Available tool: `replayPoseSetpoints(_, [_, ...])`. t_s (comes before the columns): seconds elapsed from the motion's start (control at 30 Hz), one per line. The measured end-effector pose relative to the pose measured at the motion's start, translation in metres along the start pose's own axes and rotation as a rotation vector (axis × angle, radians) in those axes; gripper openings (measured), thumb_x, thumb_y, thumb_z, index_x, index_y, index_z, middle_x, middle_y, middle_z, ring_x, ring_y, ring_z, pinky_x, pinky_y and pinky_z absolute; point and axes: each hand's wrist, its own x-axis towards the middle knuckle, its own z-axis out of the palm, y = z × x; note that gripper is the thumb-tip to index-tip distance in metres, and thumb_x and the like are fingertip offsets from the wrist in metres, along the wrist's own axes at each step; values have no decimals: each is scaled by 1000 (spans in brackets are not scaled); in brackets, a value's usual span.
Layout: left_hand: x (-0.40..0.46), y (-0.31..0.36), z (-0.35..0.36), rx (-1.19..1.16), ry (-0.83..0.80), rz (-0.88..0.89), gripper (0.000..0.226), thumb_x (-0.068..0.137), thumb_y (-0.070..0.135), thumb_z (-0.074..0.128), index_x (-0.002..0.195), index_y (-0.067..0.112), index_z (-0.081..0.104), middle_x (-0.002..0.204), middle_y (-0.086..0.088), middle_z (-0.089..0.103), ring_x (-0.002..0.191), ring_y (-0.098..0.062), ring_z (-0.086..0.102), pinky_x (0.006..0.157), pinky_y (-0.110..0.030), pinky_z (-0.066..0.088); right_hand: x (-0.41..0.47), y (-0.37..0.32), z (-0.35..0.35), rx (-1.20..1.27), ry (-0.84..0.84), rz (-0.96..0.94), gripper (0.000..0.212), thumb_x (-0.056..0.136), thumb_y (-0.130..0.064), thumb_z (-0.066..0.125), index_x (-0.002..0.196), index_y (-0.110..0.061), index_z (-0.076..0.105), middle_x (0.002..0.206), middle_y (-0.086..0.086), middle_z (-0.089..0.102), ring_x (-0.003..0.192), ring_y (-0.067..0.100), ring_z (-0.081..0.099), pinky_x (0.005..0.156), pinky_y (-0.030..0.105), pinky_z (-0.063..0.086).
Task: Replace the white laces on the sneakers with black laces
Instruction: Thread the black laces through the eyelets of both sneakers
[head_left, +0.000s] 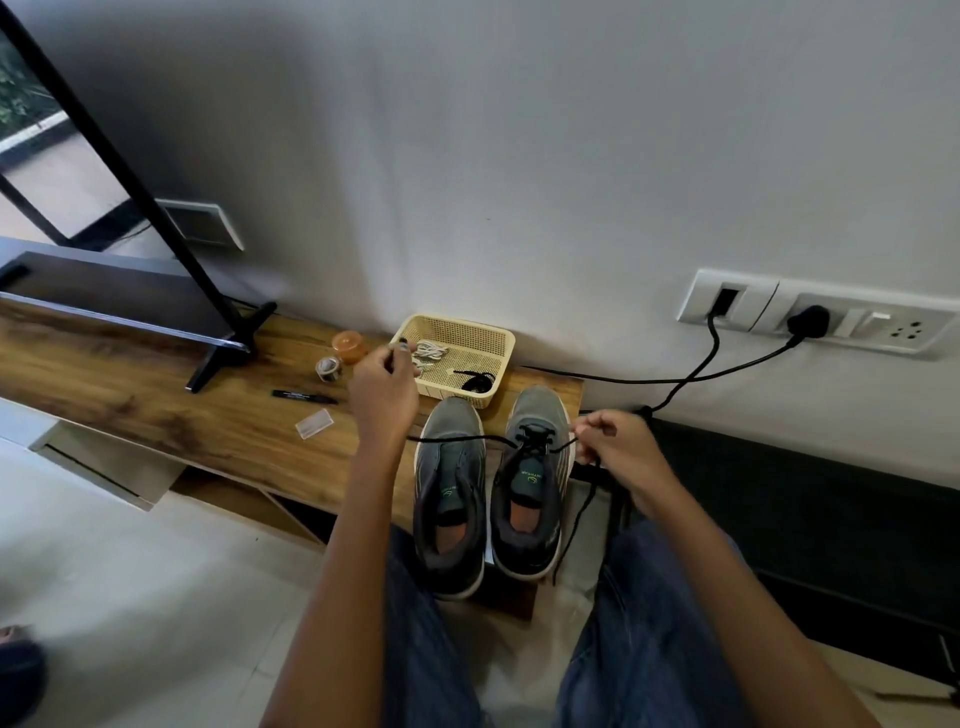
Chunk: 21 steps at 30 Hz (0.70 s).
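Two grey sneakers stand side by side on the wooden bench, toes toward the wall. The left sneaker (451, 488) has no lace. The right sneaker (535, 483) has a black lace (457, 440) threaded through its front eyelets. My left hand (382, 392) pinches one end of this lace, pulled out to the left above the left sneaker. My right hand (615, 447) grips the other end at the right, with the tail hanging down past the bench edge. White laces (431, 351) and another black lace (475, 382) lie in a yellow basket (498, 345).
On the wooden bench (208, 415) lie a black marker (304, 397), a small clear plastic box (314, 423), a tape roll (328, 368) and an orange jar (349, 347). A TV stand (228, 343) rests at the left. Black cables (675, 382) run from wall sockets (810, 319) at the right.
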Motion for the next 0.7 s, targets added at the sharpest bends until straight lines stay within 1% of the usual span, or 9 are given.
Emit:
replayPoseSetpoints(0.07, [-4,-13,4,202,-109,-32,26,100,20,43,93,11,67,76,-2,62,69,-20,52,55,-29,31,-10,-24,-15,47,-9,-31,14,96,-8,52,96,-10,66,79,6,65,67,12,60,60,15,48])
replayPoseSetpoints(0.13, [-10,-26,11,357,-232,-84,27,99,23,43,111,8,62,104,-12,67,85,-24,56,67,-31,38,-21,-47,-28,83,-13,-87,15,96,-8,52,96,-12,67,79,5,66,65,9,61,59,12,48])
replayPoseSetpoints(0.17, [-14,-30,15,408,-294,-112,32,99,25,43,122,7,56,115,-16,64,94,-27,57,74,-34,42,-26,-58,-34,103,-18,-122,16,96,-8,52,95,-13,67,79,5,66,65,9,62,61,13,49])
replayPoseSetpoints(0.23, [-26,-37,25,477,-399,-139,55,98,29,47,147,11,31,129,-21,56,114,-35,54,90,-40,43,-37,-78,-42,163,-30,-193,17,95,-6,51,98,-10,68,79,6,67,65,9,63,63,14,51])
replayPoseSetpoints(0.27, [-31,-40,30,489,-441,-128,64,97,31,50,151,15,20,129,-21,56,117,-37,53,93,-42,42,-43,-87,-45,182,-34,-232,18,95,-5,51,100,-9,68,79,6,67,65,10,63,64,15,52])
replayPoseSetpoints(0.3, [-35,-45,36,503,-474,-100,66,96,33,52,151,19,20,128,-20,57,116,-36,54,94,-42,44,-49,-96,-48,192,-38,-265,19,95,-4,50,101,-10,68,80,6,68,66,10,64,66,16,54])
replayPoseSetpoints(0.4, [-45,-58,52,599,-527,-35,48,92,43,56,136,24,50,126,-11,60,118,-30,53,98,-40,44,-66,-118,-56,204,-53,-355,23,95,-3,51,103,-14,69,87,5,72,70,11,67,70,19,56])
replayPoseSetpoints(0.47, [-51,-65,60,621,-543,-16,40,90,48,58,123,26,62,123,-5,62,116,-26,54,98,-40,43,-75,-129,-61,209,-64,-415,24,95,-3,51,106,-15,68,92,6,73,73,14,68,69,19,55])
replayPoseSetpoints(0.7, [-66,-82,78,651,-453,122,36,88,47,62,117,27,66,116,1,66,108,-19,58,90,-36,44,-95,-146,-66,278,-48,-521,27,98,-7,43,116,-14,62,100,8,72,71,21,70,63,22,55])
